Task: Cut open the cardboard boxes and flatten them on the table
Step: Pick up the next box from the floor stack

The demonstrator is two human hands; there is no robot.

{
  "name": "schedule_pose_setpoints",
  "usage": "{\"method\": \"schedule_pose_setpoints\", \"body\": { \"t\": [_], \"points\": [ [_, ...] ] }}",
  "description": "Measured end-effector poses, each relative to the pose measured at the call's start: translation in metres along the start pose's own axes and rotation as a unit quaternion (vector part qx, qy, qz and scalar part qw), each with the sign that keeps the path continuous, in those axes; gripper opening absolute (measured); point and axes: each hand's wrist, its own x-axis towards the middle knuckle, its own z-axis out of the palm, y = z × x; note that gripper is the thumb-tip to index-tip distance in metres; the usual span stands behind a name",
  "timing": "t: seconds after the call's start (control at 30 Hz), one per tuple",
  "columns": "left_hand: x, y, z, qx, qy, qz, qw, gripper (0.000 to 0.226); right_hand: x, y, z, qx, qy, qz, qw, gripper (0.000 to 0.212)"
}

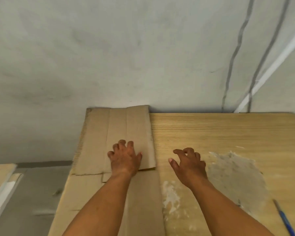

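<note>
Both bare forearms come in from 6 o'clock and reach away across the bench (pixel 220 132). At 4 o'clock, near the bench's right edge and well apart from either hand, lies a slim blue-handled tool (pixel 285 220) with a narrow metal tip; I cannot tell what kind it is.

Under the left forearm a large flattened cardboard sheet (pixel 143 201) covers the left part of the bench, running from 7 o'clock toward the centre. Just right of it, the wood shows a whitish scuffed patch (pixel 170 196), and beyond that, at 3 o'clock, a bigger grey worn patch (pixel 233 176) where the surface layer is gone.

The left hand (pixel 124 159) rests at the centre, on the near end of a smaller flattened cardboard piece (pixel 99 142) that lies on top of the large sheet. Its fingers (pixel 122 143) are spread and bent, tips down on the cardboard, and grip nothing. The right hand (pixel 189 166) is just right of centre above the bare wood, between the cardboard and the grey patch. Its fingers (pixel 188 150) are loosely curled with the thumb out, and it holds nothing. Whether it touches the bench I cannot tell.

The smaller piece, creased lengthwise, stretches toward 12 o'clock up to the bench's far edge, its corrugated edge showing on the left.

At 9 o'clock a grey floor (pixel 32 193) and part of another wooden board (pixel 0 174) show. A pale wall (pixel 109 48) fills the far half, with two grey cables (pixel 235 53) at 1 o'clock.
</note>
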Motion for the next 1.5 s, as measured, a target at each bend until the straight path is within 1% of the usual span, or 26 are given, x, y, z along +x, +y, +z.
{"method": "schedule_pose_setpoints", "body": {
  "t": [0.13,0.2,0.27,0.33,0.53,0.67,0.8,0.97,1.1,1.2,1.33,1.5],
  "points": [
    [-0.043,0.107,0.001,0.021,-0.036,0.15,0.988,0.053,-0.041,0.089,-0.036,0.041,0.047,0.031,0.998,0.044],
    [-0.076,0.165,0.001,0.015,-0.05,0.201,0.978,0.049,-0.069,0.144,-0.057,0.053,0.079,0.051,0.994,0.04],
    [-0.111,0.219,0.002,0.01,-0.048,0.241,0.969,0.045,-0.099,0.197,-0.074,0.07,0.112,0.072,0.989,0.038],
    [-0.145,0.268,0.004,0.01,-0.036,0.275,0.961,0.044,-0.129,0.244,-0.09,0.081,0.139,0.086,0.983,0.036],
    [-0.27,0.422,0.028,0.009,-0.028,0.363,0.931,0.043,-0.235,0.393,-0.131,0.099,0.175,0.139,0.97,0.033],
    [-0.321,0.503,0.049,0.022,-0.012,0.41,0.912,0.043,-0.28,0.468,-0.144,0.113,0.19,0.168,0.961,0.032],
    [-0.353,0.579,0.069,0.024,0.001,0.44,0.898,0.043,-0.305,0.536,-0.149,0.115,0.195,0.196,0.954,0.032],
    [-0.361,0.672,0.094,0.015,0.001,0.454,0.891,0.043,-0.297,0.624,-0.162,0.108,0.176,0.214,0.955,0.032],
    [-0.33,0.746,0.099,0.016,0.006,0.448,0.894,0.041,-0.253,0.691,-0.189,0.1,0.161,0.21,0.959,0.03],
    [-0.306,0.805,0.099,0.023,0.003,0.442,0.897,0.038,-0.213,0.737,-0.218,0.091,0.144,0.197,0.966,0.031],
    [-0.287,0.873,0.101,0.018,0.012,0.443,0.896,0.037,-0.168,0.788,-0.253,0.084,0.146,0.167,0.971,0.032],
    [-0.263,0.953,0.123,0.0,0.007,0.424,0.906,0.036,-0.115,0.865,-0.275,0.069,0.132,0.139,0.979,0.034]
  ]
}}
